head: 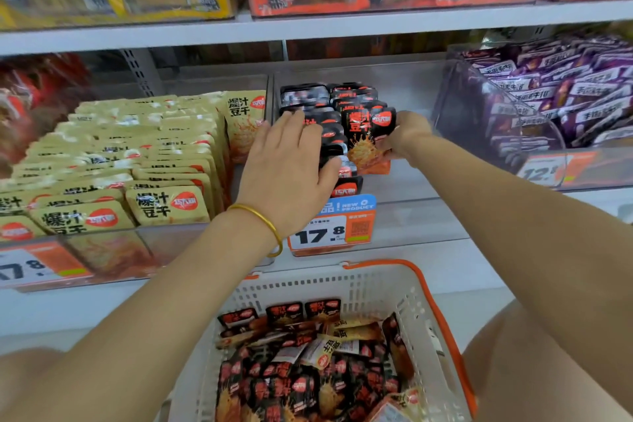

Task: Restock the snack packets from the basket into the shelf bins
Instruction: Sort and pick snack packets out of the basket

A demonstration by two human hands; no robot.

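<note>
The left grip (291,164) lies flat, with the fingers straight and a little spread, on top of the row of black packets (342,99) that stands in the middle bin (411,181); it presses on them and has nothing enclosed. A gold bangle (263,219) is around its wrist. Just to the right of it, the right grip (409,134) has its fingers curled around one black packet (366,140), which is upright and touches the right side of the row. Below both grips, near the person, the basket (342,281) has many more snack packets (301,384) lying in a loose heap. To the left of the left grip is a bin of yellow packets (137,161). To the right of the right grip is a bin of purple packets (565,92). Under the left grip, a price tag (329,233) shows 17.8.
</note>
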